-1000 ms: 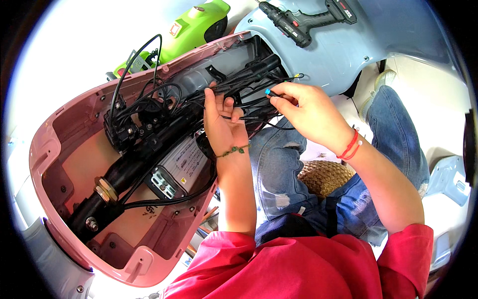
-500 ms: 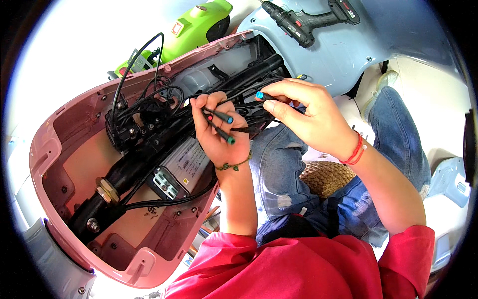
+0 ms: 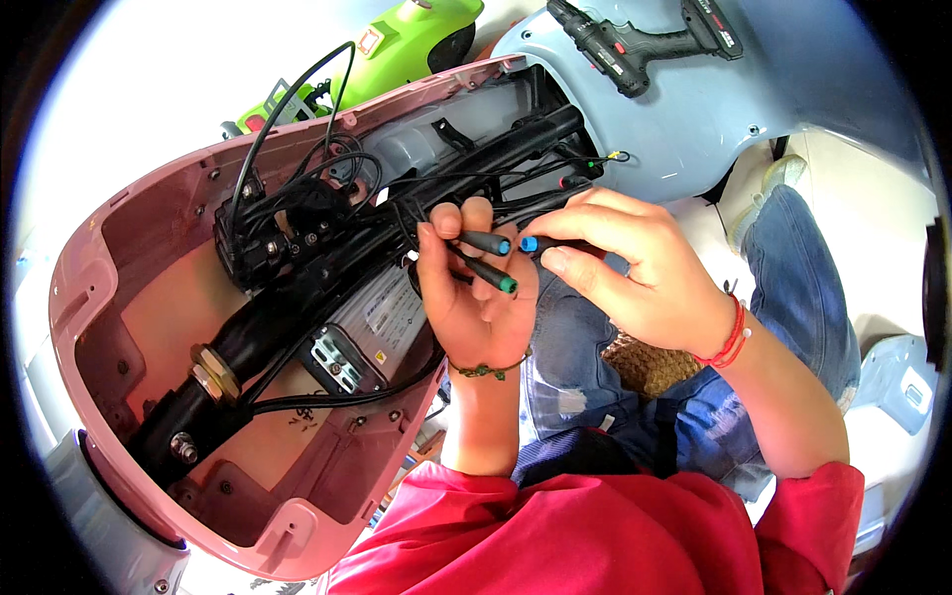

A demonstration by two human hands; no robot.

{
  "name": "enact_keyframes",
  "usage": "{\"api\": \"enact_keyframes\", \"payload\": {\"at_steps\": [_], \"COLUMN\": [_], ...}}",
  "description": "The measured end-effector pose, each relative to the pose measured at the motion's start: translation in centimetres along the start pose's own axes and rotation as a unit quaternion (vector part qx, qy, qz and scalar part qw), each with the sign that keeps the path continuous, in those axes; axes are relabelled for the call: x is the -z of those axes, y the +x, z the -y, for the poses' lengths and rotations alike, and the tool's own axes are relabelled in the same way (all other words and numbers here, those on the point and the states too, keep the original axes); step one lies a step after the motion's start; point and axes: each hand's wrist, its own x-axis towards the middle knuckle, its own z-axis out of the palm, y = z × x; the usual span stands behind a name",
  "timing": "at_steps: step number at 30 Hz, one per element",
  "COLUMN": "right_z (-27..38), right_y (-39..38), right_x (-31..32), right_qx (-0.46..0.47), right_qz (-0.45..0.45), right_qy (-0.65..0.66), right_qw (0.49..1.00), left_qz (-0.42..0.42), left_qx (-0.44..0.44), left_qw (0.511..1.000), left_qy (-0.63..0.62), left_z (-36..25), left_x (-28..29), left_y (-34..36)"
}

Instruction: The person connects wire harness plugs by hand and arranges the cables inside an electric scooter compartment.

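Observation:
My left hand (image 3: 481, 302), palm up with its fingers curled, holds black cable connectors: one with a blue end (image 3: 486, 242) and one with a green end (image 3: 489, 275). Between the thumb and fingers of my right hand (image 3: 635, 263) is another black connector with a bright blue tip (image 3: 535, 245). That tip points at the blue-ended connector, with a small gap between the two. Both hands are above the near side of a pink shell (image 3: 89, 297), where black cables run along a black tube (image 3: 496, 154). Part of each cable is hidden behind my fingers.
Inside the shell lie a silver box (image 3: 382, 317), a black bracket assembly with cable loops (image 3: 268, 228) and a brass-coloured nut (image 3: 214, 374). A black cordless drill (image 3: 635, 45) rests on a light blue panel (image 3: 684, 129). A green body part (image 3: 416, 50) stands behind. Loose connector ends (image 3: 605, 159) lie near the panel.
My right hand has moved down, bringing its blue-tipped connector close to the blue-ended one in my left hand. The left hand has shifted right, and the whole view has shifted slightly.

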Motion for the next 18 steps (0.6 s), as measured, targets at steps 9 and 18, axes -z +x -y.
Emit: {"api": "enact_keyframes", "payload": {"at_steps": [9, 18], "right_z": [0.7, 0.3], "right_y": [-0.4, -0.5], "right_x": [0.2, -0.4], "right_qx": [-0.041, -0.056], "right_qz": [0.047, 0.078], "right_qy": [0.023, 0.129], "right_qw": [0.998, 0.987], "left_qz": [0.085, 0.051], "left_qx": [0.032, -0.017], "left_qw": [0.991, 0.970], "left_qy": [0.102, 0.238], "left_z": [-1.0, -1.2], "left_x": [1.0, 1.2], "left_y": [-0.5, -1.1]}}
